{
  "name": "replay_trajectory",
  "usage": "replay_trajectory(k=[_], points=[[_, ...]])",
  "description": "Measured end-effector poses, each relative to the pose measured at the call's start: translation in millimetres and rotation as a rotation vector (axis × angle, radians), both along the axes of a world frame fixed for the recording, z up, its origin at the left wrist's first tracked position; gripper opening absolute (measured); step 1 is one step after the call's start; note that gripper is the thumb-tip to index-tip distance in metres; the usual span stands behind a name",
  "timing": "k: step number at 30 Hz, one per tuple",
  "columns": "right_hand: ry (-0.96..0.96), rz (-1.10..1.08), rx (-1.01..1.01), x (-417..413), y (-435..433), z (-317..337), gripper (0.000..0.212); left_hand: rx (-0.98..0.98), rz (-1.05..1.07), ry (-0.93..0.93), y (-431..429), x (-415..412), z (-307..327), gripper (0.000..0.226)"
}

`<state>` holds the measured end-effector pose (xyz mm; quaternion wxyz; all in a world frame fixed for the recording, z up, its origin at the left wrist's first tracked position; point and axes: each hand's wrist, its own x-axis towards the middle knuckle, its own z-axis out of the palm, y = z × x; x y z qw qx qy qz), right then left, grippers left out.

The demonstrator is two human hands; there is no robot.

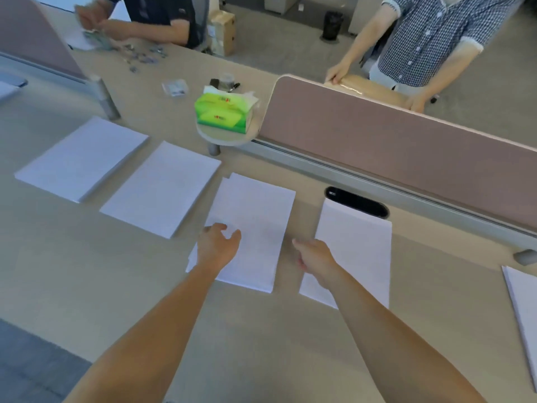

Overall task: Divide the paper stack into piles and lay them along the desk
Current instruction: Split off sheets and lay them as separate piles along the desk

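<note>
Several piles of white paper lie in a row along the beige desk. The far-left pile and the second pile lie flat and untouched. My left hand hovers over the near left part of the third pile, whose sheets are slightly fanned; the fingers are loosely spread and hold nothing. My right hand reaches out between the third pile and the fourth pile, by the fourth pile's left edge, fingers relaxed. A fifth pile shows at the right edge.
A pink divider screen runs along the desk's far side, with a black cable slot in front of it. A green tissue pack sits on a small round shelf. Two other people work beyond the divider.
</note>
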<state>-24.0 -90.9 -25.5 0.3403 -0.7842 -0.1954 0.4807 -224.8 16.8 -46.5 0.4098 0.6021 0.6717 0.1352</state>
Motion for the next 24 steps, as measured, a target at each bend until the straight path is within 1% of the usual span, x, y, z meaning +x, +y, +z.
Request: replay_trajectory(k=[1,3,5,8,10,12,14,16,17,19,21,23,24], points=[[-0.024,-0.027,-0.025,-7.3,10.6,-7.6,0.027,-0.006,0.013,0.031,11.3,-8.7,-9.5,0.056],[-0.053,-0.078,-0.084,-17.9,29.9,-21.3,0.031,-0.026,0.004,0.118,31.5,-20.9,-22.7,0.065],[-0.037,-0.110,-0.107,-24.0,45.8,-35.3,0.028,-0.045,-0.003,0.145,45.7,-25.4,-30.9,0.067],[-0.051,-0.126,-0.137,-37.7,60.7,-40.6,0.028,-0.116,0.048,0.004,53.7,-23.7,-36.0,0.065],[-0.092,-0.123,-0.163,-45.9,64.5,-33.5,0.028,-0.137,0.115,-0.069,52.8,-22.3,-31.1,0.058],[-0.107,-0.133,-0.210,-48.4,68.3,-30.9,0.028,-0.148,0.172,-0.080,53.6,-24.4,-25.8,0.049],[-0.081,-0.169,-0.202,-46.7,72.8,-35.2,0.026,-0.204,0.206,-0.081,59.0,-29.9,-21.9,0.044],[-0.048,-0.195,-0.217,-46.3,75.7,-35.9,0.028,-0.278,0.200,-0.106,63.6,-36.4,-24.6,0.034],[-0.036,-0.193,-0.222,-47.7,76.6,-33.7,0.025,-0.300,0.187,-0.105,64.9,-39.6,-27.1,0.028],[-0.019,-0.184,-0.231,-49.2,76.5,-35.8,0.024,-0.319,0.136,-0.058,65.1,-44.4,-31.4,0.028],[-0.007,-0.179,-0.241,-53.4,74.4,-37.2,0.028,-0.305,0.108,-0.035,63.6,-45.9,-34.4,0.032],[0.005,-0.169,-0.247,-55.3,71.5,-40.6,0.036,-0.309,0.107,-0.089,59.3,-43.9,-32.2,0.034],[0.020,-0.153,-0.241,-57.8,70.8,-38.0,0.032,-0.327,0.121,-0.132,56.4,-43.4,-29.3,0.036]])
